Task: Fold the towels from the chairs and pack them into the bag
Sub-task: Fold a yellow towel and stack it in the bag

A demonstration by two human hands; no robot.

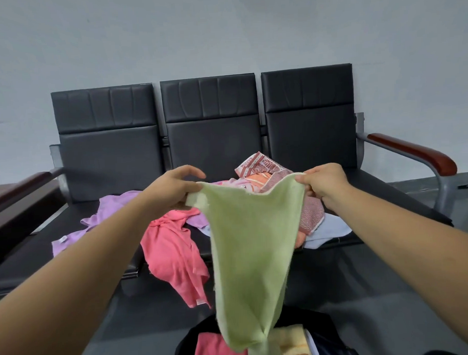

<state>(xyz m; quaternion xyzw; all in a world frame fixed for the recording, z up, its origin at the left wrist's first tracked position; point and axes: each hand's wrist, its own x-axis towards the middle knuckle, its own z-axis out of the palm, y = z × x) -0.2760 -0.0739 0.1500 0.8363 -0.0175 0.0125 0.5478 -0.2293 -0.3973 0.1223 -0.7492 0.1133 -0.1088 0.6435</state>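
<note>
A light green towel point(252, 245) hangs in the air in front of the chairs, held by its two top corners. My left hand point(172, 188) pinches the left corner and my right hand point(324, 182) pinches the right one. The towel's lower end dangles over an open black bag point(323, 339) on the floor, which holds a folded pink towel point(215, 349) and a folded yellow towel point(293, 342). On the black chair seats point(70, 236) lie a coral pink towel point(172, 254), a purple towel point(106, 211), a red-patterned towel point(264, 167) and a pale blue one point(330, 231).
The three joined chairs have black backrests point(210, 125) and wooden armrests, one at the left point(18, 189) and one at the right point(417, 151). Behind them is a pale wall. Grey floor point(390, 291) lies between the chairs and the bag.
</note>
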